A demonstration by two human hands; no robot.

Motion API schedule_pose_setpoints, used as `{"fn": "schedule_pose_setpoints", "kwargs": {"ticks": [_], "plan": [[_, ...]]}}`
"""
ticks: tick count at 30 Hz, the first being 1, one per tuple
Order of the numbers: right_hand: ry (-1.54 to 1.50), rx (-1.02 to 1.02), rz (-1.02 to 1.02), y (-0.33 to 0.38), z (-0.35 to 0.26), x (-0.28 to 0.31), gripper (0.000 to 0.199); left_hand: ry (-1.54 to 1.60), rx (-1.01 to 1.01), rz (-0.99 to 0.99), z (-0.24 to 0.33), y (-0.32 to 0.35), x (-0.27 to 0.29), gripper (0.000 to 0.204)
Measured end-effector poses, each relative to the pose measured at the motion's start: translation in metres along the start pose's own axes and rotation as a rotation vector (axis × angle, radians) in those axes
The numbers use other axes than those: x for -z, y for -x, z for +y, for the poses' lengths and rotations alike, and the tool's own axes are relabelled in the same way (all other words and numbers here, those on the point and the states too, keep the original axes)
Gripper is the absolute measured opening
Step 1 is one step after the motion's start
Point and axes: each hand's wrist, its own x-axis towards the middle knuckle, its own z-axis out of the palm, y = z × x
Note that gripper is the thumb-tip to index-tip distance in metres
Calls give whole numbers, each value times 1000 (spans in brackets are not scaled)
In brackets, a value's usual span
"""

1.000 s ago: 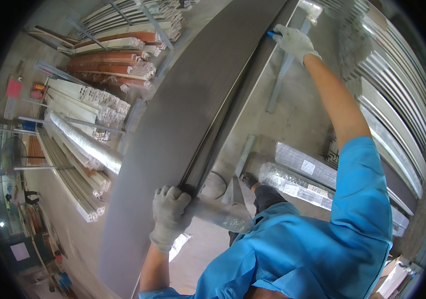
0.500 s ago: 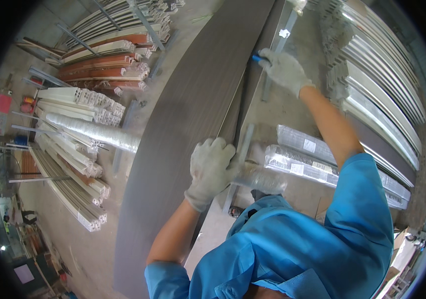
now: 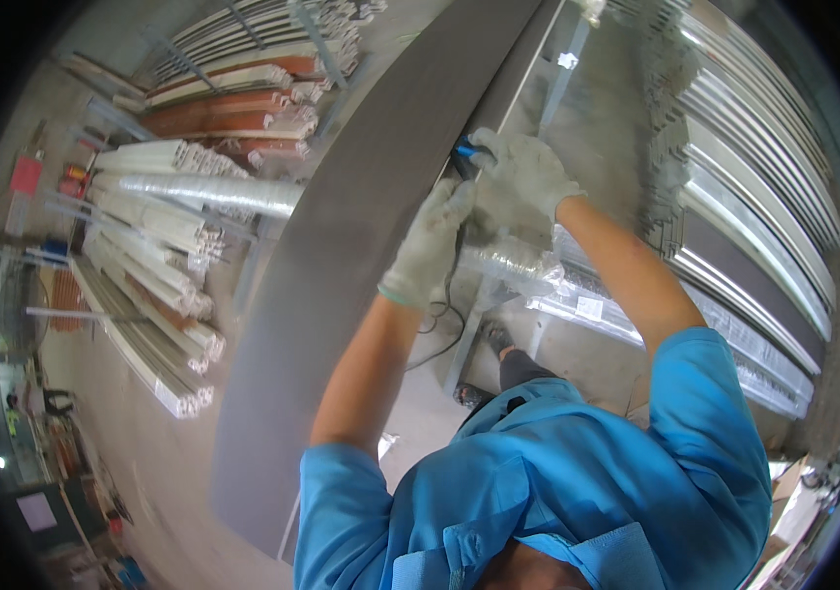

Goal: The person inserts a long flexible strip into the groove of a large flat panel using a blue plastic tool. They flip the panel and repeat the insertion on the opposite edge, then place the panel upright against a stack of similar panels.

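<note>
— Where are the hands at this moment?

— Both are up at the right-hand edge of the long grey panel (image 3: 341, 285), close together. The left hand (image 3: 432, 244), in a white work glove, lies with its fingers curled over that edge, so it is closed on the panel's rim. The right hand (image 3: 523, 175), also gloved, sits just above it and is shut around a small blue-tipped tool (image 3: 463, 150), whose tip touches the same edge.

— And the panel itself?

— It runs diagonally from the lower left of the view up to the top, standing over the concrete floor (image 3: 135, 442). Its broad grey face is turned toward the racks of stacked profiles (image 3: 159, 246) on the left.

— How far along does the work look?

— I judge it to be mid-way. The tool meets the edge roughly two thirds of the way up the visible length. A long stretch of edge lies below the hands and a shorter one above. I cannot tell from the surface which part has been treated, since no mark or cut shows.

— Anything else close by?

— Plastic-wrapped bundles of metal sections (image 3: 538, 270) lie just behind the left hand, and more wrapped silver profiles (image 3: 754, 197) are stacked to the right.
</note>
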Motion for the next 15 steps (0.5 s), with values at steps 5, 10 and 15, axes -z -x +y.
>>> {"fn": "schedule_pose_setpoints", "kwargs": {"ticks": [5,10,15], "plan": [[-35,-26,-115,-2,-5,17,38,-28,0,148,-36,117,3,37],[-98,-40,-126,-2,0,14,32,-414,267,454,-24,253,8,25],[-5,0,-107,1,1,9,34,-989,48,698,-10,304,3,15]]}}
